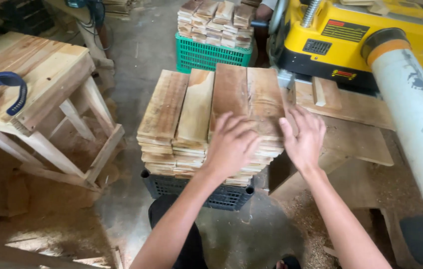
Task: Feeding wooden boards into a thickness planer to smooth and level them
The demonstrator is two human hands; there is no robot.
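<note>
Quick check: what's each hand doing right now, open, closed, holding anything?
Left hand: open, fingers spread, palm down on the stack of wooden boards; no grip.
Right hand: open, fingers spread at the stack's right edge; holding nothing.

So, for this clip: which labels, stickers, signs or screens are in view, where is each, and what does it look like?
Black rectangular label with a red strip at its top left, on the sloping top of the yellow machine, upper right.
Small red and black sticker low on the machine's front edge, above the wooden boards beside it.
No screens or signs in view; the hands rest on unlabelled stacked boards.
</note>
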